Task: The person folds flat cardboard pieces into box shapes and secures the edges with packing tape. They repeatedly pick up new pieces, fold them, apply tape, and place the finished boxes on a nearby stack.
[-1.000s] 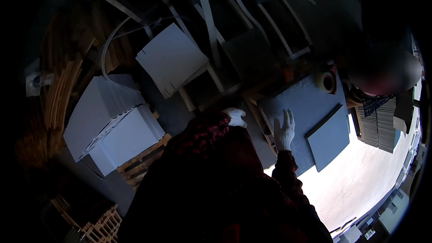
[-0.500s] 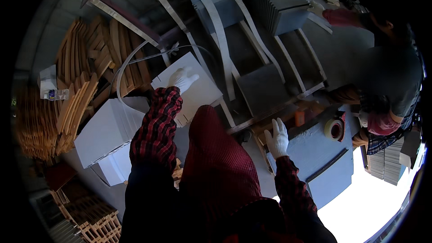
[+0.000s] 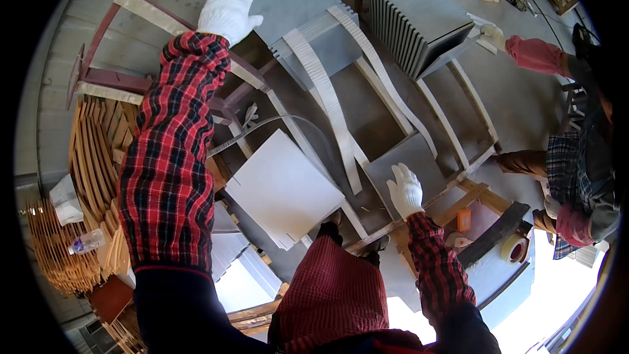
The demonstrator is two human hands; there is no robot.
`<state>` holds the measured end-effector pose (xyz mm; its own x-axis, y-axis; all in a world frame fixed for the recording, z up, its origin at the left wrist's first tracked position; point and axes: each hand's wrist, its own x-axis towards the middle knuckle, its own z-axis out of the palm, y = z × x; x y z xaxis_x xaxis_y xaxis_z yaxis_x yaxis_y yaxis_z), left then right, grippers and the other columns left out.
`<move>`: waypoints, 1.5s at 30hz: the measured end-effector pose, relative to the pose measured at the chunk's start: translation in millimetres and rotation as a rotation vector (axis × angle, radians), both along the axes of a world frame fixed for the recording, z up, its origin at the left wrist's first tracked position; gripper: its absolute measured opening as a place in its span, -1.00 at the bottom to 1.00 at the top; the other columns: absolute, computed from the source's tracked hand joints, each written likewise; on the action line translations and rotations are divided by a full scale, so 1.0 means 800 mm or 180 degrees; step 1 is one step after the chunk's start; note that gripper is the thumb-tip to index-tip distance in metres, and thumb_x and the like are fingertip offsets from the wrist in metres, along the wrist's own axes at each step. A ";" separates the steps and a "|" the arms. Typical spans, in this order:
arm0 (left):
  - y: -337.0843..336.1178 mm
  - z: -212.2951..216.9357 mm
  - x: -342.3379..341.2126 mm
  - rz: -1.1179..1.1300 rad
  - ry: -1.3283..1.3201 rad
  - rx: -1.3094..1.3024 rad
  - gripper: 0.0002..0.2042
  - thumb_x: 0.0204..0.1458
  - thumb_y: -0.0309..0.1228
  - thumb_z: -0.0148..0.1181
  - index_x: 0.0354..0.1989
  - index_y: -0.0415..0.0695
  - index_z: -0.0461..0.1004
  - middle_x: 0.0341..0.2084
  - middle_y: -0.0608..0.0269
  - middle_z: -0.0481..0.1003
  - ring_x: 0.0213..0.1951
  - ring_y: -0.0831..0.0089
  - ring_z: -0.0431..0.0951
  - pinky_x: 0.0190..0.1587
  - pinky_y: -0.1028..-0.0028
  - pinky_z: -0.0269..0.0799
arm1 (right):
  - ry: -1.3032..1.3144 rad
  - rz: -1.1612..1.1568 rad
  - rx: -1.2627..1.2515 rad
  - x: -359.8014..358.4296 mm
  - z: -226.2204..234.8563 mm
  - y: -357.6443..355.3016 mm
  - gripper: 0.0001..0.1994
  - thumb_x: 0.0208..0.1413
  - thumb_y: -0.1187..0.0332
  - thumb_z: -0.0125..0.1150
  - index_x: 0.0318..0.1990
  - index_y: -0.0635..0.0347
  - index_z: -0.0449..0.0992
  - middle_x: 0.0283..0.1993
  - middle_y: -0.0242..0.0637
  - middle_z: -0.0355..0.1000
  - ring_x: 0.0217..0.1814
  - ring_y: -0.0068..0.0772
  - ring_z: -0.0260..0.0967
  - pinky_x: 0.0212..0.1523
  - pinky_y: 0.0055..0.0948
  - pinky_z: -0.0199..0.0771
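Before me lies the cardboard point(image 3: 285, 187); boards point(image 3: 98, 157) and a bottle point(image 3: 88, 241) lie left of it, my right hand point(image 3: 405, 190) and a tape roll point(image 3: 514, 248) right, my left hand point(image 3: 229, 10) beyond it.

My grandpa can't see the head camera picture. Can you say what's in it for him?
A person's left hand and right hand, in white gloves, are spread open and empty. A pile of white sheets lies left of the right hand; farther off, two pale straps lie left of a stack of grey panels. A co-worker is at the right edge.
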<state>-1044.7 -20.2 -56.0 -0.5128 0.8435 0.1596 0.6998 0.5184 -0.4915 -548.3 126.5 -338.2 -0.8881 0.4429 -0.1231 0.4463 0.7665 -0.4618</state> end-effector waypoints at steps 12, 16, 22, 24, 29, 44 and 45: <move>0.088 -0.050 -0.204 -0.0757 -0.0684 0.0368 -0.10 -0.14 -0.28 0.45 0.41 -0.23 0.11 0.34 -0.14 0.21 0.36 0.00 0.21 0.41 0.20 0.10 | 0.0363 0.0222 0.0438 -0.386 -0.141 0.041 -0.41 -0.17 0.38 0.43 0.10 0.17 0.39 0.23 -0.15 0.25 0.26 -0.02 0.25 0.21 -0.09 0.31; 0.070 -0.074 -0.267 -0.1277 -0.0440 0.0425 -0.22 0.06 -0.27 0.31 0.46 0.01 0.07 0.39 0.13 0.19 0.37 0.09 0.22 0.39 0.24 0.16 | 0.0571 0.0119 0.0560 -0.488 -0.148 0.071 -0.23 -0.14 0.31 0.45 0.29 0.19 0.24 0.36 -0.04 0.16 0.36 0.09 0.16 0.34 -0.02 0.20; 0.076 -0.078 -0.261 -0.1319 -0.0508 0.0479 -0.23 0.05 -0.35 0.32 0.46 -0.05 0.08 0.38 0.06 0.20 0.36 0.11 0.25 0.39 0.26 0.18 | 0.0366 -0.1372 -0.1089 -0.611 -0.141 0.145 -0.07 -0.08 0.21 0.38 0.44 0.23 0.00 0.46 0.05 0.06 0.50 0.05 0.00 0.45 -0.19 0.06; 0.077 -0.081 -0.254 -0.1245 -0.0524 0.0473 -0.22 0.04 -0.37 0.31 0.46 -0.06 0.08 0.37 0.05 0.20 0.36 0.11 0.25 0.39 0.26 0.18 | 0.0872 -0.1489 -0.1502 -0.628 -0.137 0.155 0.01 -0.10 0.27 0.36 0.49 0.22 -0.11 0.51 0.03 -0.01 0.56 0.01 -0.09 0.51 -0.26 -0.04; 0.079 -0.075 -0.251 -0.1306 -0.0528 0.0474 -0.21 0.03 -0.39 0.32 0.46 -0.05 0.08 0.37 0.05 0.21 0.35 0.12 0.25 0.39 0.27 0.18 | 0.2754 -0.1477 -0.2437 -0.646 -0.126 0.178 -0.06 -0.10 0.34 0.38 0.48 0.19 0.00 0.48 -0.10 0.08 0.50 -0.13 0.04 0.46 -0.28 0.04; 0.090 -0.068 -0.218 -0.0977 -0.0576 0.0569 -0.14 -0.15 -0.35 0.43 0.40 -0.14 0.15 0.32 -0.04 0.25 0.32 0.02 0.28 0.36 0.22 0.20 | -0.0122 0.0340 0.0740 -0.556 -0.021 0.221 -0.32 0.04 0.03 0.28 0.30 0.13 0.30 0.29 -0.07 0.30 0.32 -0.05 0.30 0.27 -0.23 0.36; 0.096 -0.062 -0.206 -0.0846 -0.0495 0.0561 -0.10 -0.24 -0.36 0.49 0.37 -0.24 0.19 0.29 -0.12 0.28 0.30 -0.02 0.29 0.36 0.21 0.20 | -0.0237 0.0523 0.0357 -0.559 -0.052 0.233 -0.40 0.04 0.08 0.28 0.21 0.15 0.36 0.23 -0.07 0.34 0.25 -0.03 0.34 0.24 -0.22 0.38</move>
<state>-1209.5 56.6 -105.6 -0.3087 0.9172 0.2518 0.8810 0.3755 -0.2878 -995.4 312.8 -380.0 -0.9398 0.3075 -0.1491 0.3407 0.8766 -0.3399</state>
